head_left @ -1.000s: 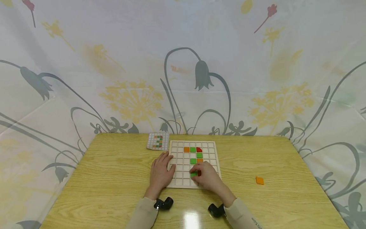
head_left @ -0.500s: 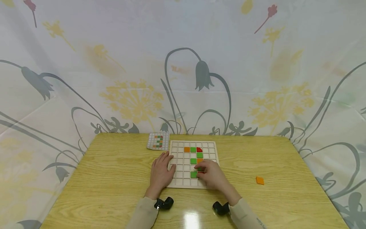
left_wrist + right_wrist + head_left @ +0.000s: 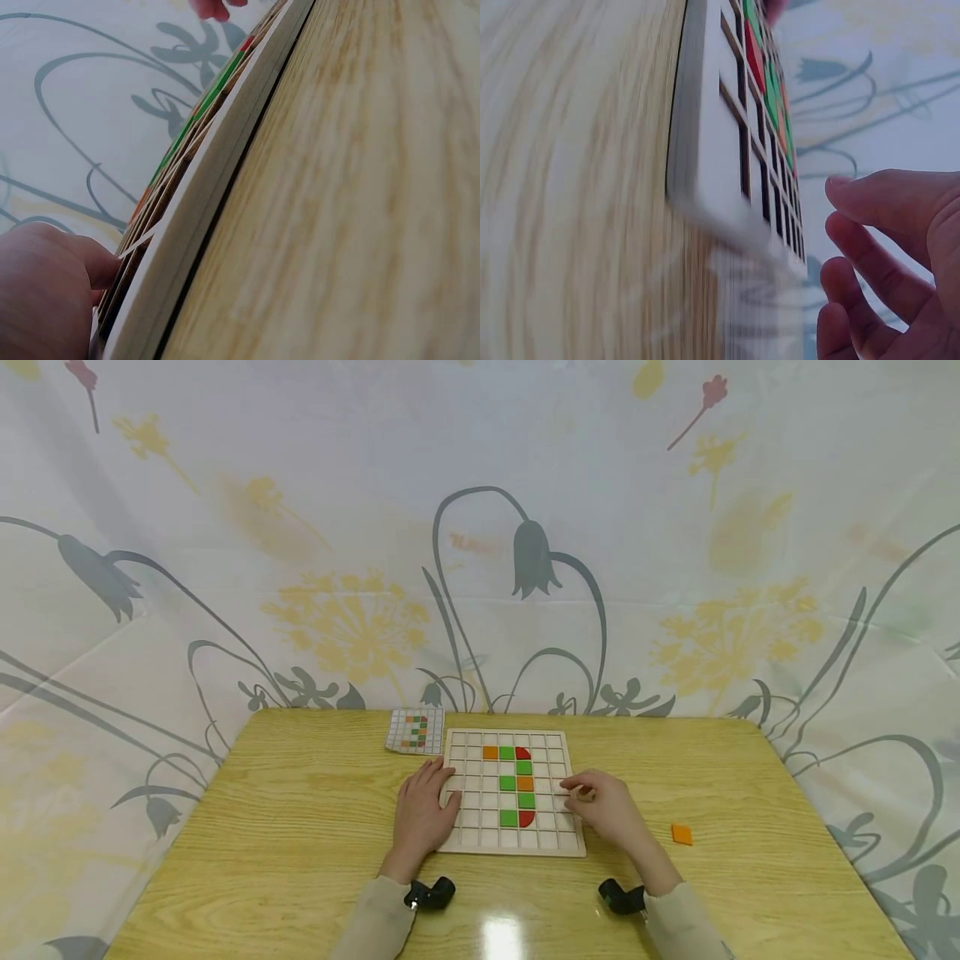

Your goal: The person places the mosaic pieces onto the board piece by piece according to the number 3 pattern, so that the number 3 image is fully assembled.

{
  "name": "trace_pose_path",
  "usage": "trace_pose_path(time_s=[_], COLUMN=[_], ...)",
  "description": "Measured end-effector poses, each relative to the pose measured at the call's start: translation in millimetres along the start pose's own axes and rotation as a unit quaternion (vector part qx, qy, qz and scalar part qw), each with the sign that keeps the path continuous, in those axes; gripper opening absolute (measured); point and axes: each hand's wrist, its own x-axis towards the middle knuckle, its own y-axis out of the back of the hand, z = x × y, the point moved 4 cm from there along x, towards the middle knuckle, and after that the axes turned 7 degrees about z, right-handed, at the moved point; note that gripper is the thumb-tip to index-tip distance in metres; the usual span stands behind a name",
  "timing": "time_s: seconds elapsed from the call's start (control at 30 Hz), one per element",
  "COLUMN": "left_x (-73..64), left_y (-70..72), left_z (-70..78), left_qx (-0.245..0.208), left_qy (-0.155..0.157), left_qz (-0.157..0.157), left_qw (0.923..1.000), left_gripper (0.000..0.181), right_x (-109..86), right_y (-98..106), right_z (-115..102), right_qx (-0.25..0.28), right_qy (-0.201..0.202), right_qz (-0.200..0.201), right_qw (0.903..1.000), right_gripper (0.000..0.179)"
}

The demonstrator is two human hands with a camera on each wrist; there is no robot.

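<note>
A pale wooden grid board (image 3: 551, 841) lies on the table. In it, green, orange and red tiles form a shape like a 3; one red rounded tile (image 3: 527, 819) sits low, beside a green tile (image 3: 508, 818). My left hand (image 3: 426, 810) rests on the board's left edge, fingers stretched forward and the thumb over the rim. At the right edge hovers my right hand (image 3: 606, 808), its fingers loosely bent and holding nothing; the right wrist view shows thumb and fingers (image 3: 870, 259) apart from the board. An orange tile (image 3: 682, 834) lies on the table to the right of that hand.
A small printed card (image 3: 394, 737) with a coloured grid pattern lies behind my left hand, by the board's far left corner. The wooden table (image 3: 300, 843) ends at a flower-printed cloth (image 3: 480, 568) at the back.
My right hand has drawn away to the right from the lower tiles to the board's right edge, uncovering the red rounded tile and a green one. The left hand stays put.
</note>
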Motion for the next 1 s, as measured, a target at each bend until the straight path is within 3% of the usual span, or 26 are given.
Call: trace_pose_path(time_s=[0.23, 0.63, 1.0], left_x=[-1.0, -1.0, -0.2], left_y=[-0.8, -1.1, -0.1], left_z=[-0.5, -2.1, -0.4], left_qx=[-0.005, -0.001, -0.001], left_qy=[-0.002, -0.006, 0.006], left_qz=[0.003, 0.019, 0.007], left_qw=[1.0, 0.9998, 1.0], left_gripper=[0.035, 0.034, 0.035], right_x=[-10.7, -33.4, -45.9], right_y=[34, 81, 111], right_z=[27, 64, 92], right_qx=[-0.024, -0.048, -0.089], right_qy=[-0.012, -0.066, -0.063], right_qz=[0.026, 0.035, 0.028], right_qw=[0.9993, 0.996, 0.9936], right_gripper=[0.023, 0.028, 0.034])
